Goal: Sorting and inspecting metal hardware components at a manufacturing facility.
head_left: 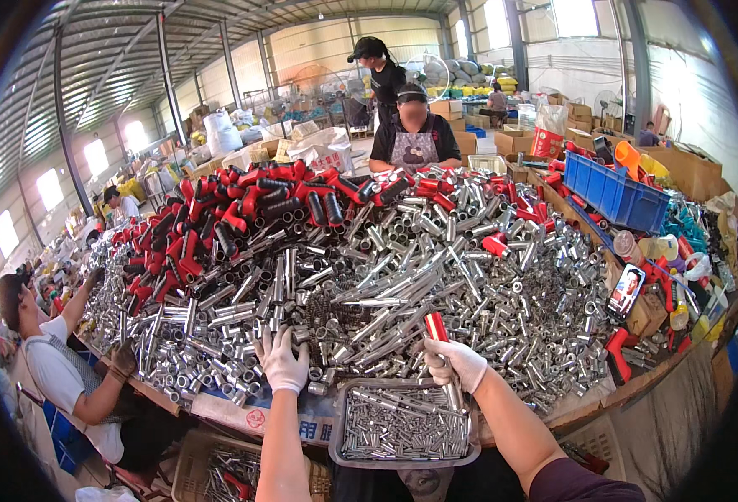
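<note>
Nearest, a grey tray [402,456] of small metal pins sits at the desk [611,393] edge, within easy reach. Just above it, the gloved right hand [457,364] closes around a metal tube with a red grip [437,328], held upright. The left hand [281,360] lies spread, fingers down, on the pile of silver tubes [369,276]. Beyond, red-and-black handles [243,209] heap up.

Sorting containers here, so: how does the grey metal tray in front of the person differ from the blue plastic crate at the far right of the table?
The grey metal tray is shallow and low-walled; the blue plastic crate is deep with ribbed sides. The tray sits at the near table edge between the gloved left hand and right hand; the crate sits far off to the right. The tray holds small silver metal pins; the crate's contents cannot be made out. Both are rectangular and open-topped.
</note>
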`<state>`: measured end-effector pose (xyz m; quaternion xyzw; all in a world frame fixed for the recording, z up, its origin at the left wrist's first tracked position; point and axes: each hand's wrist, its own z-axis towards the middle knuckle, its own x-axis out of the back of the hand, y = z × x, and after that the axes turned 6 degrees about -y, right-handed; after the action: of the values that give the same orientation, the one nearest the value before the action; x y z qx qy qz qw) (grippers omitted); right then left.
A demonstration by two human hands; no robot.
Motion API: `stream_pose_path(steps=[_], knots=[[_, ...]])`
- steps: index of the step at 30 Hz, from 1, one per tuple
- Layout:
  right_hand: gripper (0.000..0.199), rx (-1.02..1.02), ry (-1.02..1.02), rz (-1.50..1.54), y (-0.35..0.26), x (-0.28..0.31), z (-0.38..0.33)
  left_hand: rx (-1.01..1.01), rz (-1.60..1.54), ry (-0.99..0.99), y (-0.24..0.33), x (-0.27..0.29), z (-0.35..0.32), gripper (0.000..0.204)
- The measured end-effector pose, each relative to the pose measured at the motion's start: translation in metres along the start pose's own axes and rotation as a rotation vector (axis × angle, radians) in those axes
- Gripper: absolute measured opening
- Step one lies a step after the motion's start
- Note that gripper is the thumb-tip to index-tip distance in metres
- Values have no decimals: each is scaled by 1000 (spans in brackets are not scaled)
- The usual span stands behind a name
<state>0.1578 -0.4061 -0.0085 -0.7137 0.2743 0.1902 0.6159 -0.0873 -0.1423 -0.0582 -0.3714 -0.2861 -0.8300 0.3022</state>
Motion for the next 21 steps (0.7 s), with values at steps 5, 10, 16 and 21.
stream_pose_path(steps=[5,10,16,21], knots=[[21,-3,5,-1,-1,0,-1,-1,-7,4,1,1,0,47],[21,-6,-7,17,1,2,0,-4,-3,-7,2,3,-1,46],[21,0,-12,22,2,3,0,3,4,11,-2,-3,-1,46],[21,1,-16,23,4,7,1,4,1,10,-1,-2,-2,47]])
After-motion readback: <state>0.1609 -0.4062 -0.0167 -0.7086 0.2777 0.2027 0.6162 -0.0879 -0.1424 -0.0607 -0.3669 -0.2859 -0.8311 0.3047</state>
